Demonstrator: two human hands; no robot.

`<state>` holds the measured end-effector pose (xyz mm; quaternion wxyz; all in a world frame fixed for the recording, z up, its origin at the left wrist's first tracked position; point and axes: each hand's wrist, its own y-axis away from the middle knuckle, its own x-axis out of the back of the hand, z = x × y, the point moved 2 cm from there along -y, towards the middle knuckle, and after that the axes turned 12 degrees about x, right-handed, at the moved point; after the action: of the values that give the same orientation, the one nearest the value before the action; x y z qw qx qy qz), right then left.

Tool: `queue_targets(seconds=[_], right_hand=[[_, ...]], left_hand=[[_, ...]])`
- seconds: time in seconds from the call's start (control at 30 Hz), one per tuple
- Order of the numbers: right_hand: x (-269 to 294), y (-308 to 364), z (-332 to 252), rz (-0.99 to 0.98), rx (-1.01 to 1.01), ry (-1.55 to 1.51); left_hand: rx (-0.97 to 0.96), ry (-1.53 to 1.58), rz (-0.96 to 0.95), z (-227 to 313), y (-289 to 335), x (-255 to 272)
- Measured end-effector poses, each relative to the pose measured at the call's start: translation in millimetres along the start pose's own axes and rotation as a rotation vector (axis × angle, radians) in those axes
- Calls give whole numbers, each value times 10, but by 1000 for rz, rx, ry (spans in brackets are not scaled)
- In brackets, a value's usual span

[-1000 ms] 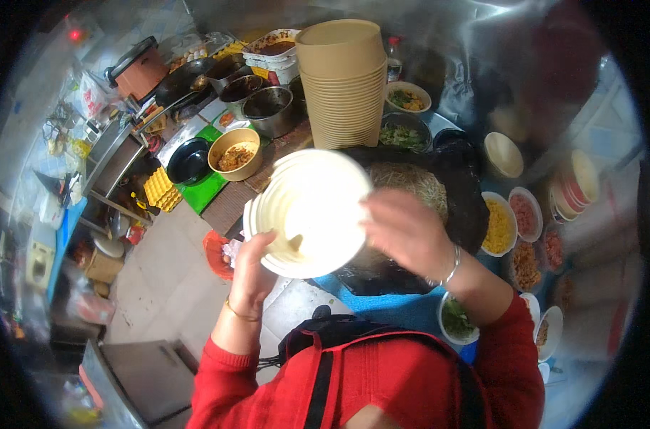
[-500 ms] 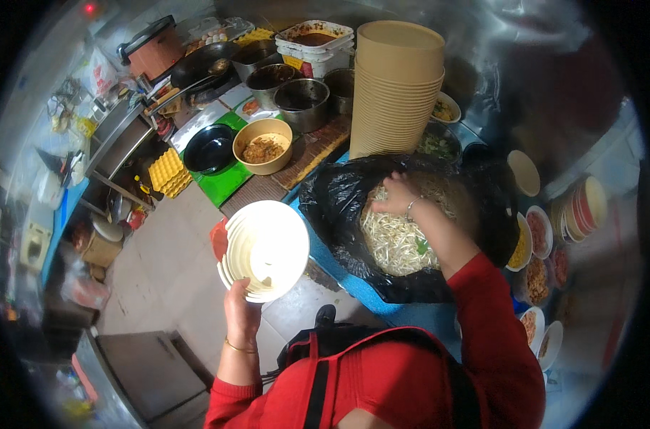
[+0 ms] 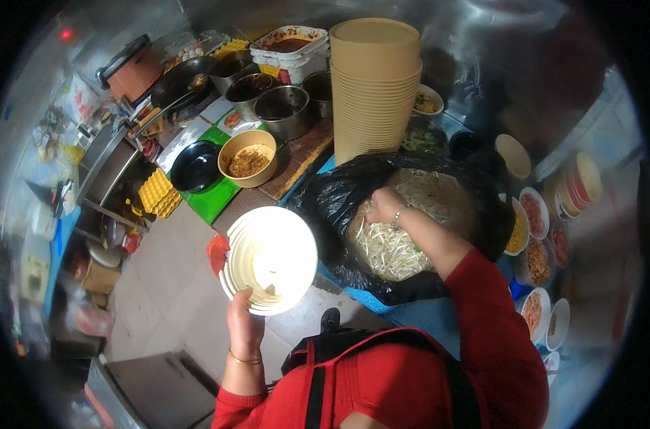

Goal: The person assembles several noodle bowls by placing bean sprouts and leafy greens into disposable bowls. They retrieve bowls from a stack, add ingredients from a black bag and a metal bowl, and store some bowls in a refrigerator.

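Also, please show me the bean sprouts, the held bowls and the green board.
Bean sprouts (image 3: 389,252), head view: near part of the heap.
Held bowls (image 3: 276,256), head view: top bowl's inside.
Green board (image 3: 215,203), head view: bare front part.

left hand (image 3: 246,322) thumb-up, right hand (image 3: 386,206) fingers-down

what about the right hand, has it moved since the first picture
Yes: the right hand has gone from beside the held cream bowls into the bean sprouts, closer in view to the tall tan bowl stack.
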<state>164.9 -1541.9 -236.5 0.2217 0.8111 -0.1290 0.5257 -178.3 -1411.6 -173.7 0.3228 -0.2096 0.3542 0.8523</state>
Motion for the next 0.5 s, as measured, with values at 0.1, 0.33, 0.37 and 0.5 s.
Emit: queue_targets(seconds=[0.1, 0.33, 0.37, 0.5], right_hand=[[81, 286, 98, 187, 164, -153], [382, 1021, 593, 53, 55, -310], [366, 1048, 636, 15, 38, -254], [155, 963, 537, 100, 144, -207]], left_hand=[[-12, -67, 50, 61, 9, -71], [-119, -238, 65, 56, 104, -359], [-179, -259, 14, 45, 117, -404], [-206, -527, 60, -37, 98, -511]])
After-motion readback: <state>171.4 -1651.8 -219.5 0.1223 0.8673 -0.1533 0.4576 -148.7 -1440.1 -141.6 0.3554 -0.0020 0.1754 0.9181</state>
